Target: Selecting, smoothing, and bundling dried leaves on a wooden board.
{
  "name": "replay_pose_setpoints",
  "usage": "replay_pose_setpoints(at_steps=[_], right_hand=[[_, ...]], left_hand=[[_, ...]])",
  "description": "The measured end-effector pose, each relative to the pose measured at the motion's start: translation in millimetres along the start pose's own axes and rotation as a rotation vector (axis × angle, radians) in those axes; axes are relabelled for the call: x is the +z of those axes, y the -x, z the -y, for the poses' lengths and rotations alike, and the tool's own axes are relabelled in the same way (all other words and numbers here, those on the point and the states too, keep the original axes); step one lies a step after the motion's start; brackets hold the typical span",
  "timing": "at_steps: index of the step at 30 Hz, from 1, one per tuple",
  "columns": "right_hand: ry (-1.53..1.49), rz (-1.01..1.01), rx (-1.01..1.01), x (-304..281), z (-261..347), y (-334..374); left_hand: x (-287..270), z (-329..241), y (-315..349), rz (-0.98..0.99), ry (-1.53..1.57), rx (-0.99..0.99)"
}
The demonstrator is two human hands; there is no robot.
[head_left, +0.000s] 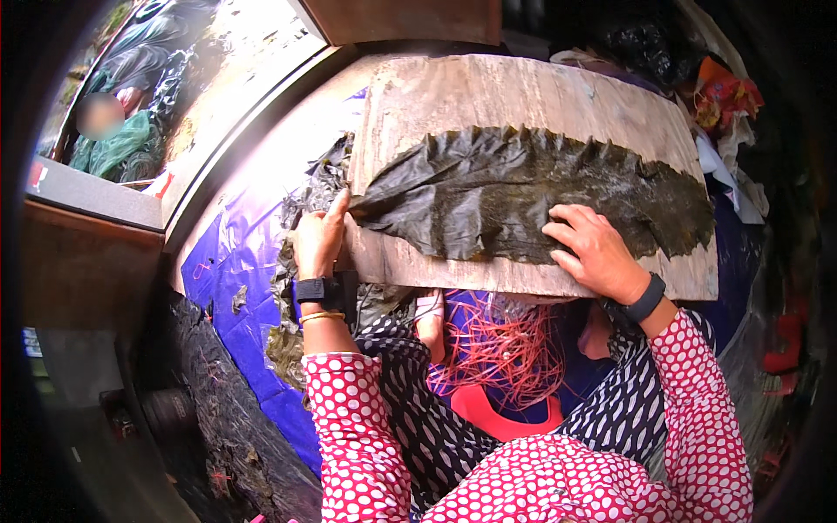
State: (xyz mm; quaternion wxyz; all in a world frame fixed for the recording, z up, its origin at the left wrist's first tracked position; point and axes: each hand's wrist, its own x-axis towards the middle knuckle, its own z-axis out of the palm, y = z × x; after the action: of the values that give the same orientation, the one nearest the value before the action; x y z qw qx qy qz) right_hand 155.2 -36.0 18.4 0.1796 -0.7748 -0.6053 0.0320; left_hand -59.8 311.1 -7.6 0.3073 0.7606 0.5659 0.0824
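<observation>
A long, dark green sheet of dried kelp (pixel 488 196) with ruffled edges lies spread across a wooden board (pixel 436 96). Its narrow end is at the board's left edge, where my left hand (pixel 321 235) is closed on it. My right hand (pixel 597 248) rests on the kelp's near edge, right of the middle, fingers apart and slightly bent. Beneath my left hand, more crumpled kelp (pixel 288 336) hangs along the board's left side.
Blue plastic sheeting (pixel 253 305) covers the floor. Between my legs lies a tangle of pinkish-red strings (pixel 506 349) beside a red plastic piece (pixel 506 423). Bags and wrappers (pixel 724 96) are heaped at far right. Outside the doorway at upper left, a person is near green netting (pixel 118 144).
</observation>
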Motion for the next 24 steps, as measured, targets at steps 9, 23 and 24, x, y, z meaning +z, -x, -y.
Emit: replay_pose_setpoints(at_steps=[9,23,24], right_hand=[[0.025,-0.017,-0.023,3.2,5.9,-3.4],[0.093,-0.013,0.032,1.7,10.7,-5.9],[0.092,-0.013,0.028,1.1,11.3,-6.8]], left_hand=[[25.8,-11.5,-12.6,-0.223,0.268,0.144],[25.6,-24.1,-10.5,-0.134,0.223,0.301],[23.7,-25.6,-10.1,-0.075,0.234,0.275]])
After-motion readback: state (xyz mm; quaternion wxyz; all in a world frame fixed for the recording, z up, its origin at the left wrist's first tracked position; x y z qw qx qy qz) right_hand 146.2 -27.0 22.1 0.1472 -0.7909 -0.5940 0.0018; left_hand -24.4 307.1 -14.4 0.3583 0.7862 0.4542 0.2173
